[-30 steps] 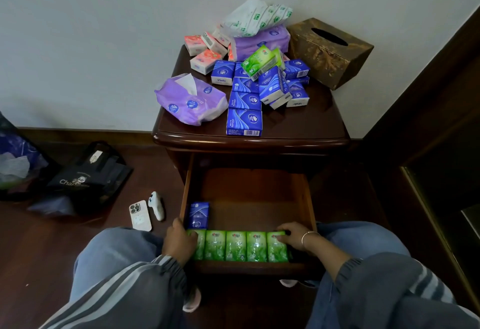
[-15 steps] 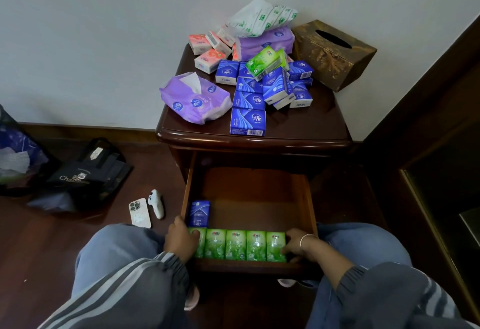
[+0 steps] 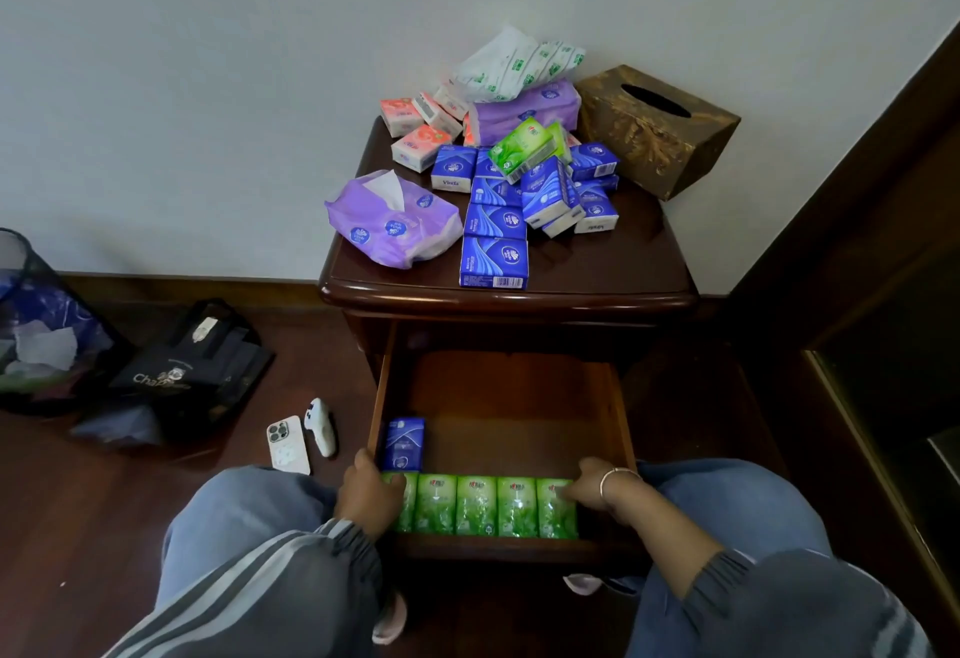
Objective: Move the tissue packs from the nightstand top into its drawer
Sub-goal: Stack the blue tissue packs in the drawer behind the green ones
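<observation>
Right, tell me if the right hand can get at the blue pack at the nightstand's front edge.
Probably yes: the blue pack lies uncovered at that edge, with nothing between it and the right hand in the drawer.

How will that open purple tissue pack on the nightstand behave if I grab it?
The open purple pack looks wrinkled, so probably floppy and light. Its glossy film may be slippery. The tissue sticking out could pull free.

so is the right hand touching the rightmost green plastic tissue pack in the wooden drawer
Touching. In the head view the right hand has its fingertips on the top corner of the rightmost green tissue pack.
</observation>
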`<action>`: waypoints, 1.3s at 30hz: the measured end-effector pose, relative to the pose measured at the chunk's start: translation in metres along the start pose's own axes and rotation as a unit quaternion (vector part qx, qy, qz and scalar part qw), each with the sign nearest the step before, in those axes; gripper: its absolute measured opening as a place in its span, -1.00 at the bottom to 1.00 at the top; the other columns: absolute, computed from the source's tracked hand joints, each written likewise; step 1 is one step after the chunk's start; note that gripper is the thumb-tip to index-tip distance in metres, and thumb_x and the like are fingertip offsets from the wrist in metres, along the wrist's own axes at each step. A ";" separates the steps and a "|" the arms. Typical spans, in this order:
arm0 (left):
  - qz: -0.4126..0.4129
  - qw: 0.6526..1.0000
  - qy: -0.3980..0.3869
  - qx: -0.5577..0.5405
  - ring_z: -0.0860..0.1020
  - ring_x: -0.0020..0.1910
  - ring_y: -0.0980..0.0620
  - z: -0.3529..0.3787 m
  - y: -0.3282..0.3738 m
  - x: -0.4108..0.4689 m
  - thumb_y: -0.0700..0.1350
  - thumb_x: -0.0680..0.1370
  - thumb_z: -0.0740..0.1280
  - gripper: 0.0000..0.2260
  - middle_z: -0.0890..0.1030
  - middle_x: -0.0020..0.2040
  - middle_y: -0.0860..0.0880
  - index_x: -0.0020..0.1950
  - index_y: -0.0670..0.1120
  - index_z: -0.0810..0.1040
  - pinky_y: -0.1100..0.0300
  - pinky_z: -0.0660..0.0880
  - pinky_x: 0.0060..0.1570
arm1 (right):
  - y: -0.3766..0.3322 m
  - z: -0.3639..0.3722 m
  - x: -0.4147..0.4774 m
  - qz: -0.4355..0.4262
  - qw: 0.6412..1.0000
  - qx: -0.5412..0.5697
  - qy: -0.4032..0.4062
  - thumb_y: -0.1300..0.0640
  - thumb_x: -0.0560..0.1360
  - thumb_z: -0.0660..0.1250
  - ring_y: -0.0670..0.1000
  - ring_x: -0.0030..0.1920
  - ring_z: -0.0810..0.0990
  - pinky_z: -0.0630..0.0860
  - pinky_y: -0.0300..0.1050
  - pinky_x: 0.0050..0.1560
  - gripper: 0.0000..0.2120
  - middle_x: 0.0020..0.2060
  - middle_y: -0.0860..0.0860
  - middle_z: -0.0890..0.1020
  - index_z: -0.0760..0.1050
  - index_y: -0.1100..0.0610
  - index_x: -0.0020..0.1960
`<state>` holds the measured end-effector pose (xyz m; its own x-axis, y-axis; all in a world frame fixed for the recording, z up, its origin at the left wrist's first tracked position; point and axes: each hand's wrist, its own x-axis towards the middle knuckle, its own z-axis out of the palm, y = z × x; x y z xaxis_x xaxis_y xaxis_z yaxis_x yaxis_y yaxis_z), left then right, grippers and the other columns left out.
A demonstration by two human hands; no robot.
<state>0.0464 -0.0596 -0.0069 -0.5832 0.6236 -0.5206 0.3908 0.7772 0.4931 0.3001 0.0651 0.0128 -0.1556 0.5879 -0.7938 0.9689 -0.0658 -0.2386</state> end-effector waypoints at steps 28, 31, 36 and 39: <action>0.454 0.842 0.283 -0.066 0.49 0.05 0.01 -0.119 0.259 0.035 -0.18 0.57 0.24 -0.84 0.55 0.07 -0.07 0.11 -0.16 0.53 0.38 0.26 -0.08 | -0.150 -0.197 0.009 -0.214 0.777 0.239 0.542 -0.14 0.39 0.38 0.17 0.21 0.40 0.37 0.06 0.24 -0.37 0.21 0.14 0.47 0.35 0.17 0.33; 0.433 0.862 0.256 -0.069 0.48 0.13 -0.03 -0.127 0.287 0.050 -0.16 0.57 0.24 -0.78 0.54 0.15 -0.10 0.20 -0.17 0.50 0.32 0.31 0.01 | -0.144 -0.202 0.012 -0.263 0.754 0.328 0.504 -0.02 0.35 0.47 0.12 0.18 0.45 0.40 0.00 0.23 -0.39 0.15 0.10 0.49 0.40 0.15 0.32; 0.446 0.868 0.215 0.031 0.40 0.27 -0.11 -0.130 0.328 0.070 -0.08 0.55 0.29 -0.61 0.47 0.26 -0.15 0.34 -0.16 0.41 0.03 0.34 0.24 | -0.122 -0.204 0.006 -0.325 0.680 0.500 0.426 0.12 0.34 0.51 -0.05 0.08 0.57 0.52 -0.24 0.03 -0.51 0.14 0.04 0.53 0.48 0.03 0.23; 0.434 0.877 0.191 0.075 0.34 0.35 -0.14 -0.121 0.345 0.078 0.09 0.50 0.35 -0.43 0.37 0.36 -0.15 0.43 -0.11 0.31 -0.08 0.30 0.31 | -0.101 -0.203 0.000 -0.341 0.630 0.552 0.427 0.11 0.34 0.50 -0.14 0.05 0.60 0.54 -0.39 -0.12 -0.60 0.11 -0.03 0.60 0.50 -0.08 0.13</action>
<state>0.0499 0.2472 0.2073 -0.2047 0.9347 0.2906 0.8781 0.0442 0.4765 0.2415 0.2357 0.1507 0.1541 0.9710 0.1827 -0.0646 0.1944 -0.9788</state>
